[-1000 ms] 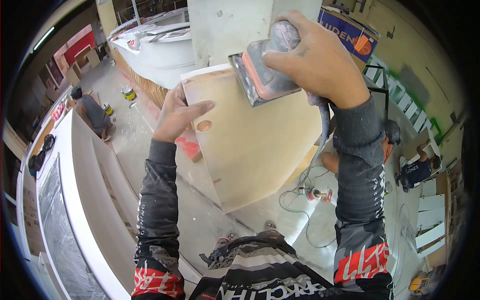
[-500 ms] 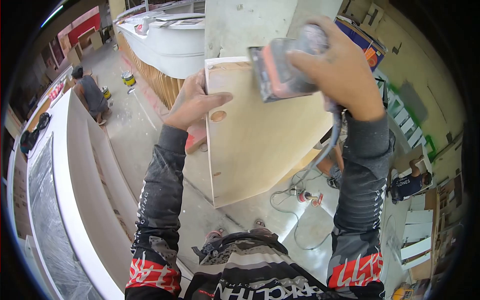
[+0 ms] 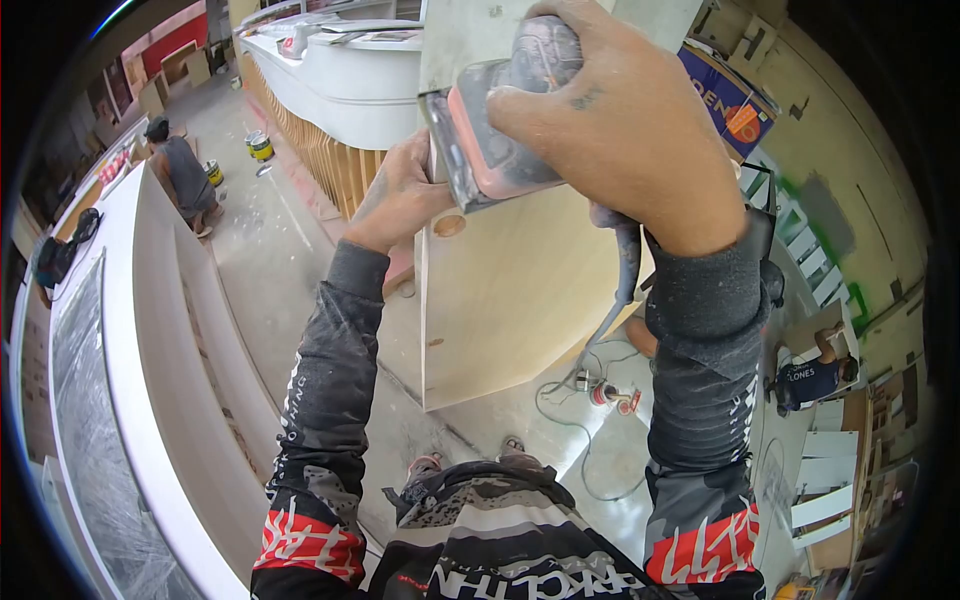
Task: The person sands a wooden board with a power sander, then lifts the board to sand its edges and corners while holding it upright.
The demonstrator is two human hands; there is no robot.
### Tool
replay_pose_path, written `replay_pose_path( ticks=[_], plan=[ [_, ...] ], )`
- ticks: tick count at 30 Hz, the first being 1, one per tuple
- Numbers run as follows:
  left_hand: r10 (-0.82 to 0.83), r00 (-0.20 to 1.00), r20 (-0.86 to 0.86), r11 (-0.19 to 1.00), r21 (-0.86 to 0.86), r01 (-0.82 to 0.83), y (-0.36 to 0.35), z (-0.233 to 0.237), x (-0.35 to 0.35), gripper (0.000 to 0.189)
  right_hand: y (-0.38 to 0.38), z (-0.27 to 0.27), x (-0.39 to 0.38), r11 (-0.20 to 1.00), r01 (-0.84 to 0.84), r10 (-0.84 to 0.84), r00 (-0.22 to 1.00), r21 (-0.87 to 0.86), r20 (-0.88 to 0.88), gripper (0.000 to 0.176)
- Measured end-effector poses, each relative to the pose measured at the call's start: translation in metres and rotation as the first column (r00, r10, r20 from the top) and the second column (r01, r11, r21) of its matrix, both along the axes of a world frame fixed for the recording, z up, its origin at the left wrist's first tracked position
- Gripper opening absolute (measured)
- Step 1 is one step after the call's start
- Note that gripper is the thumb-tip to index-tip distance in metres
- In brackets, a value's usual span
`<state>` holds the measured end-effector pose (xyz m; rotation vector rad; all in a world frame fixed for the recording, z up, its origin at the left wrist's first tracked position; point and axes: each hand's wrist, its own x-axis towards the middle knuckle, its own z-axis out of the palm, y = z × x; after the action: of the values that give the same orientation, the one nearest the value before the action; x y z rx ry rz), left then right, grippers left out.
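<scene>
My right hand (image 3: 645, 125) is wrapped over the top of an orange and dark grey electric sander (image 3: 495, 140). The sander sits at the upper left corner of a pale plywood panel (image 3: 520, 290), tilted a little, and covers that corner. Its grey cable (image 3: 598, 335) hangs below my wrist. With fingers behind and thumb in front, my left hand (image 3: 400, 195) grips the panel's left edge, right beside the sander; part of the thumb is hidden by the tool. A brown oval knot (image 3: 449, 226) shows on the panel face below.
A long white counter (image 3: 175, 300) with a plastic-wrapped side runs along my left. Ahead stands a curved white counter (image 3: 340, 95) with wooden slats. One person (image 3: 183, 175) crouches at far left near paint cans (image 3: 258, 146); another person (image 3: 815, 375) is at right. Cable lies on the floor.
My right hand has moved the sander left across the panel to its upper left corner, close to my left hand. My left hand still holds the edge.
</scene>
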<state>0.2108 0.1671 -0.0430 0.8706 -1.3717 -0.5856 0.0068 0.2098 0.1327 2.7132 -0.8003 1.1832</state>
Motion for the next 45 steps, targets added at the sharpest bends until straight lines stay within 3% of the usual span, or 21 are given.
replay_pose_path(
  ticks=[2, 4, 6, 9, 14, 17, 19, 21, 23, 29, 33, 35, 36, 40, 45],
  plan=[
    [0.037, 0.997, 0.070, 0.996, 0.077, -0.042, 0.002, -0.001, 0.003, 0.044, -0.001, -0.002, 0.000, 0.999, -0.010, 0.011, 1.000, -0.049, 0.017, 0.053],
    [0.010, 1.000, 0.020, 0.998, 0.069, -0.011, 0.000, -0.003, 0.001, 0.045, -0.015, -0.009, -0.003, 0.995, -0.026, 0.029, 0.999, -0.097, 0.032, 0.052],
    [-0.017, 0.999, -0.031, 0.998, 0.057, 0.018, 0.001, -0.001, -0.002, 0.047, -0.052, -0.017, -0.015, 0.995, 0.089, -0.089, 0.996, -0.033, 0.008, 0.059],
    [0.026, 0.999, -0.046, 0.993, 0.120, -0.020, 0.006, 0.004, -0.004, 0.050, -0.069, -0.019, -0.029, 0.996, 0.081, -0.082, 0.996, 0.023, 0.030, 0.058],
    [0.010, 0.999, -0.032, 0.999, 0.054, -0.008, -0.004, -0.004, 0.000, 0.048, -0.053, -0.017, -0.015, 0.995, 0.089, -0.090, 0.996, 0.040, 0.014, 0.057],
    [0.047, 0.997, 0.055, 0.999, 0.022, -0.049, -0.008, -0.008, 0.009, 0.044, -0.031, -0.012, 0.006, 1.000, -0.023, 0.023, 1.000, -0.011, -0.020, 0.056],
    [0.050, 0.998, 0.025, 0.999, 0.006, -0.050, -0.008, -0.010, 0.010, 0.042, 0.001, -0.001, 0.011, 0.998, -0.036, 0.033, 0.997, -0.049, -0.064, 0.052],
    [0.057, 0.998, -0.007, 0.998, -0.016, -0.057, -0.009, -0.010, 0.010, 0.041, -0.018, -0.009, 0.013, 1.000, -0.003, 0.003, 0.999, -0.001, -0.042, 0.053],
    [0.006, 1.000, 0.019, 1.000, 0.008, -0.006, -0.010, -0.008, 0.008, 0.045, -0.036, -0.016, 0.007, 0.999, 0.020, -0.019, 0.999, 0.041, -0.027, 0.054],
    [-0.004, 1.000, 0.025, 0.999, 0.052, 0.003, -0.004, 0.000, -0.001, 0.058, -0.065, -0.017, -0.019, 0.996, 0.061, -0.059, 0.998, -0.064, 0.027, 0.055],
    [0.027, 1.000, -0.012, 0.999, 0.035, -0.027, -0.004, -0.003, 0.000, 0.050, -0.042, -0.011, -0.002, 0.992, 0.038, -0.038, 0.999, 0.122, -0.005, 0.054],
    [0.065, 0.996, 0.064, 0.997, 0.045, -0.068, -0.007, -0.005, 0.008, 0.046, -0.028, -0.012, 0.011, 0.993, -0.011, 0.009, 1.000, 0.118, 0.016, 0.053],
    [0.061, 0.996, 0.065, 0.997, 0.047, -0.065, -0.011, -0.008, 0.011, 0.046, -0.006, -0.012, 0.015, 0.989, -0.016, 0.025, 0.997, -0.146, 0.066, 0.051],
    [0.071, 0.995, 0.063, 0.996, 0.044, -0.074, -0.007, -0.004, 0.008, 0.043, -0.012, -0.012, 0.012, 0.991, -0.059, 0.068, 0.995, -0.121, 0.070, 0.051],
    [0.101, 0.986, 0.135, 0.994, 0.023, -0.105, -0.004, 0.000, 0.000, 0.046, -0.059, -0.017, -0.007, 1.000, 0.011, -0.009, 0.999, -0.029, 0.038, 0.048]
  ],
)
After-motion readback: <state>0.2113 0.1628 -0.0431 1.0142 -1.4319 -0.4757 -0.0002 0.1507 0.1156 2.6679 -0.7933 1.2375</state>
